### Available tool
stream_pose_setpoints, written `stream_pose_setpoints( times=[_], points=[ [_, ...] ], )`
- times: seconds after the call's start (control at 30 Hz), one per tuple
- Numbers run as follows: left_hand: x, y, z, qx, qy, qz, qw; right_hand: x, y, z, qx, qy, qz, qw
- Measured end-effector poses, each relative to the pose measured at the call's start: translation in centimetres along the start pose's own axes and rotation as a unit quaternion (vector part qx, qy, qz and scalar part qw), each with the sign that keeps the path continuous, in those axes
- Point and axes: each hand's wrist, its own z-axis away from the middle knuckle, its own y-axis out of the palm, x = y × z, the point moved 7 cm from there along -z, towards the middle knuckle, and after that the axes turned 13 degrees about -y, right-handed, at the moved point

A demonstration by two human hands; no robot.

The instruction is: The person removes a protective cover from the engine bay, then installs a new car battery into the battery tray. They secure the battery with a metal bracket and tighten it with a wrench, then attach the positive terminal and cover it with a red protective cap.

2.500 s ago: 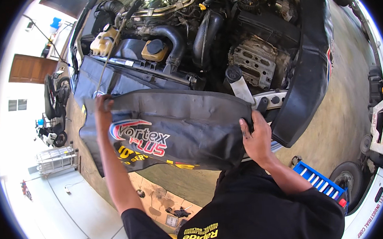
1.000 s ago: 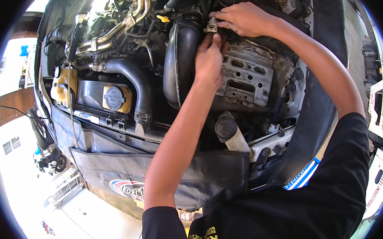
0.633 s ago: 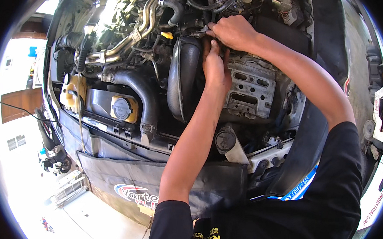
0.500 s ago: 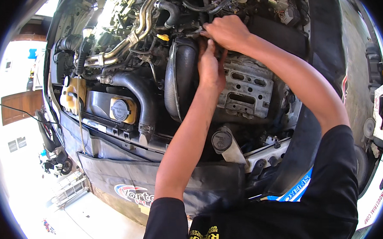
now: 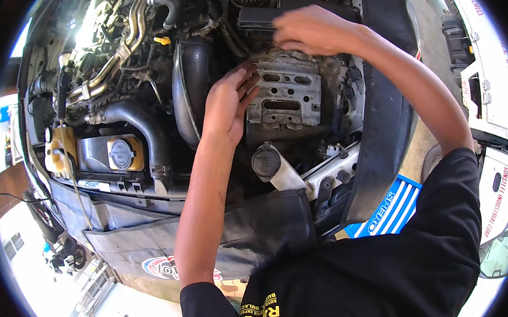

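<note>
In the head view, your two hands no longer meet at the small metal fitting [image 5: 205, 29], which looks like a cable clamp. A second ago you have it pinched between both hands; now it appears to lie by the top of the large dark hose [image 5: 195, 75], apart from both of them. Your view has also swung so that the engine bay sits further left. As a judgement, the handling of the fitting is interrupted or let go, and your hands' attention has moved to the slotted metal tray [image 5: 292, 115], which lies in the bay to the right of the hose.

Your left hand [image 5: 222, 107] comes up from below along the left side of the tray, forearm nearly straight, palm turned inward. Its fingers are parted and loosely bent, with nothing visible between them; whether they touch the tray's edge, you cannot tell from here.

Your right hand [image 5: 314, 32] reaches over the far edge of the tray, beside the long black box [image 5: 256, 19], with the elbow bent wide and the forearm crossing above the black side cover [image 5: 385, 94]. Its fingers curl inward but are blurred, so you cannot tell whether they close on anything.
</note>
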Motion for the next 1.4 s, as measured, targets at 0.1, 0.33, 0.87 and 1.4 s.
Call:
stream_pose_setpoints(
  times=[0.1, 0.33, 0.87, 1.4],
  points=[
    [-1.4, 0.8, 4.8, 0.017, 0.024, -0.064, 0.998, 1.0, 4.6, 5.2, 0.211, 0.042, -0.027, 0.976],
    [-3.3, -2.9, 15.1, -0.042, 0.128, -0.212, 0.968, 0.5, 8.7, 9.1, 0.289, 0.094, 0.083, 0.949],
    [3.1, -9.9, 19.6, -0.105, 0.138, -0.223, 0.959, -1.8, 0.9, 10.6, 0.262, 0.215, 0.07, 0.938],
    [3.7, -9.6, 27.6, -0.179, 0.226, -0.394, 0.873, 5.8, 11.6, 7.7, 0.318, 0.118, 0.233, 0.911]
  ],
)
